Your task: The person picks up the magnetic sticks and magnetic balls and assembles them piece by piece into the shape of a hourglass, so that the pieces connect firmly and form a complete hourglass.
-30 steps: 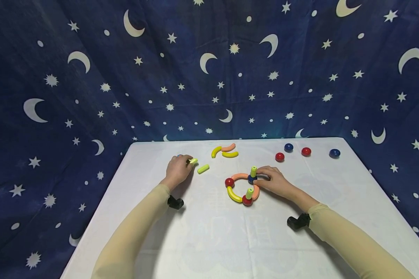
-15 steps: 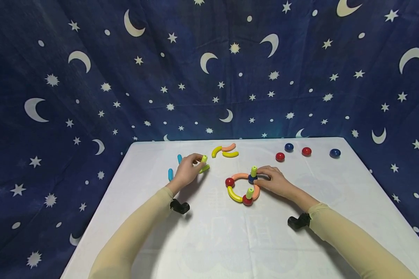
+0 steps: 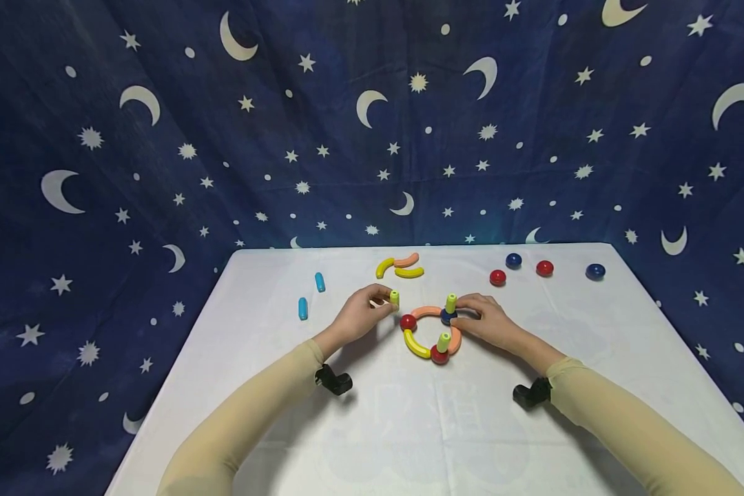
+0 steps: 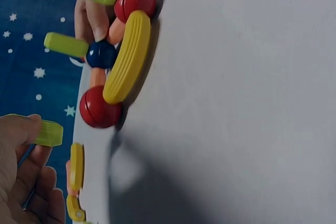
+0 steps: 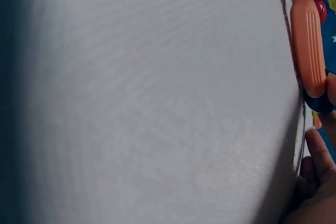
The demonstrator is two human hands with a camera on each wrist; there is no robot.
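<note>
My left hand (image 3: 361, 315) pinches a light green stick (image 3: 395, 299), held upright just above and left of a ring of magnetic building pieces. In the left wrist view the green stick (image 4: 50, 133) juts from between thumb and fingers, apart from the red ball (image 4: 100, 107). My right hand (image 3: 488, 322) grips the ring's blue ball (image 3: 448, 317), which carries an upright green stick (image 3: 451, 303). Another green stick (image 3: 443, 342) stands on the front red ball (image 3: 439, 355). One yellow curved bar (image 3: 416, 346) and two salmon curved bars (image 3: 427, 311) link the balls.
Two blue sticks (image 3: 302, 308) lie at left on the white table (image 3: 372, 427). Two yellow bars (image 3: 409, 273) and a salmon bar (image 3: 406, 261) lie at the back. Loose red balls (image 3: 544, 268) and blue balls (image 3: 595, 271) sit at back right.
My left hand has picked up a green stick and carried it right, to beside the ring. Blue sticks it had covered now show; the other loose green stick is out of sight. The right hand stays put.
</note>
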